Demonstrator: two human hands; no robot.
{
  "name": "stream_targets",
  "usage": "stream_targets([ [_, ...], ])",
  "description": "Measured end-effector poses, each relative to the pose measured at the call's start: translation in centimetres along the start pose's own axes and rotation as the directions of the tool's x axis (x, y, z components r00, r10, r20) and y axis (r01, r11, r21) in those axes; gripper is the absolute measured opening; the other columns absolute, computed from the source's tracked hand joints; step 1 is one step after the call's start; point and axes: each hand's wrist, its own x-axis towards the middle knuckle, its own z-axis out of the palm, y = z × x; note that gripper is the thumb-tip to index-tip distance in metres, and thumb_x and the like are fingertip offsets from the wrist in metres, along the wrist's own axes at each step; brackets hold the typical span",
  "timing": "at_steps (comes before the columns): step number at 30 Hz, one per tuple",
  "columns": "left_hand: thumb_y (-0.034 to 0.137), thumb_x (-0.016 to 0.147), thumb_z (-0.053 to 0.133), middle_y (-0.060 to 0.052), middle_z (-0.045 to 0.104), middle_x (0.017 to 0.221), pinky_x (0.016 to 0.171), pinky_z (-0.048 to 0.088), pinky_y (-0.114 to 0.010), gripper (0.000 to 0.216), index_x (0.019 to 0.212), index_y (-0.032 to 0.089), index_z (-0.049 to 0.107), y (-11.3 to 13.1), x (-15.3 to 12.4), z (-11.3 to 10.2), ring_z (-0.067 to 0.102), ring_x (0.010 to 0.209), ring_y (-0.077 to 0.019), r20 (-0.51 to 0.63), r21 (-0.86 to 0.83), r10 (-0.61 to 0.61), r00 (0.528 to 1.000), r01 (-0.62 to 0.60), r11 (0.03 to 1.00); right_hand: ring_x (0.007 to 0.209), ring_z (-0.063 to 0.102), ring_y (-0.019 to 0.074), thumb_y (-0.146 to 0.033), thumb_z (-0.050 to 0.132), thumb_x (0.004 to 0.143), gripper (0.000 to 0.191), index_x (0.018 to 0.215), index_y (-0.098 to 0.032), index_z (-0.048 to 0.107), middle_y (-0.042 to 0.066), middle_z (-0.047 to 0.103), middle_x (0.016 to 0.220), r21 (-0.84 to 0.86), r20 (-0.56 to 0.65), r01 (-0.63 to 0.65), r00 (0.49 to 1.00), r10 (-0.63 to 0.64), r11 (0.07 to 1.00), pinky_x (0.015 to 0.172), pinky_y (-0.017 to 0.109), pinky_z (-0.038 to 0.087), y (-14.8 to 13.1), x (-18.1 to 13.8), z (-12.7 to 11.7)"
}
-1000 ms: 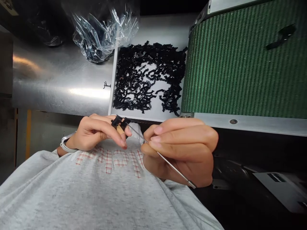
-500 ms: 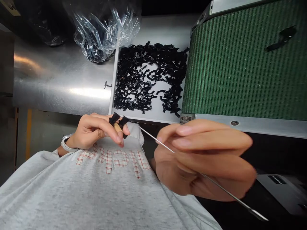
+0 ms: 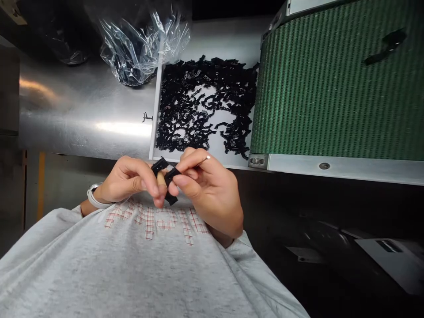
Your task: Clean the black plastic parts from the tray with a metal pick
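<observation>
My left hand (image 3: 132, 179), with a pale band at its wrist, is closed around a small black plastic part (image 3: 160, 165) in front of my shirt. A tan covering (image 3: 161, 180) shows on one of its fingers. My right hand (image 3: 212, 190) has its thumb and index finger pressed against the right side of the black part. Between its fingers sits a thin metal pick (image 3: 206, 159); only a short end of it shows, the rest being hidden by the hand.
Beyond my hands, a white tray (image 3: 155, 128) holds many small black plastic parts (image 3: 205, 79). A clear plastic bag (image 3: 132, 53) lies behind on the metal table (image 3: 82, 101). At right is a green conveyor belt (image 3: 314, 97) with a dark piece (image 3: 386, 46) on it.
My right hand has moved left and away from the camera, bringing the metal pick to the black part, and its fingers now touch that part. My left hand has barely moved.
</observation>
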Motion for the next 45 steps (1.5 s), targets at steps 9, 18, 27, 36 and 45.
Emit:
stream_targets([
  [9,0.031,0.094,0.065,-0.003,0.067,0.058,0.078,0.063,-0.040,0.019,0.079,0.023,0.074,0.00,-0.11,-0.07,0.073,0.075,-0.0223,-0.003,-0.010,-0.013,1.000,0.013,1.000,0.066,0.055,0.0122,-0.036,0.068,0.093,0.014,0.092,-0.025,0.059,-0.005,0.043,0.073,0.045,0.039,-0.018,0.999,0.016,0.999,0.060,0.028,0.045,0.06,-0.05,-0.45],
  [18,0.037,0.089,0.070,0.000,0.060,0.049,0.072,0.062,-0.038,0.021,0.072,0.024,0.072,-0.05,-0.11,-0.09,0.072,0.068,-0.0218,-0.052,-0.015,-0.095,0.994,0.094,0.995,0.065,0.058,0.0111,-0.031,0.067,0.092,0.011,0.090,-0.024,0.058,-0.006,0.041,0.073,0.065,0.064,-0.013,0.998,0.009,0.998,0.060,0.026,0.047,0.14,0.14,-0.48],
  [27,0.026,0.097,0.060,-0.002,0.068,0.063,0.075,0.060,-0.031,0.018,0.090,0.027,0.076,-0.08,0.12,-0.15,0.072,0.080,-0.0183,0.039,-0.087,-0.028,0.999,0.031,0.996,0.064,0.059,0.0105,-0.033,0.068,0.093,0.015,0.089,-0.023,0.057,-0.007,0.044,0.070,0.065,0.051,-0.017,0.999,0.013,0.998,0.060,0.025,0.046,-0.07,0.17,-0.36],
  [36,0.037,0.086,0.072,0.004,0.045,0.043,0.065,0.057,-0.029,0.025,0.066,0.025,0.062,-0.16,0.60,0.08,0.068,0.061,-0.0179,-0.050,-0.139,-0.123,0.991,0.115,0.984,0.062,0.061,0.0101,-0.040,0.069,0.092,0.023,0.084,-0.023,0.056,-0.007,0.040,0.071,0.119,0.024,-0.058,0.998,0.055,0.991,0.057,0.024,0.045,-0.14,0.37,-0.08],
  [45,0.045,0.079,0.076,0.001,0.049,0.044,0.060,0.055,-0.033,0.032,0.061,0.024,0.059,-0.50,0.56,-0.13,0.066,0.059,-0.0209,-0.073,-0.157,-0.251,0.965,0.238,0.959,0.059,0.058,0.0079,-0.037,0.077,0.087,0.031,0.079,-0.022,0.051,-0.008,0.047,0.068,0.108,0.029,-0.079,0.997,0.077,0.991,0.054,0.022,0.043,-0.38,0.63,-0.17],
])
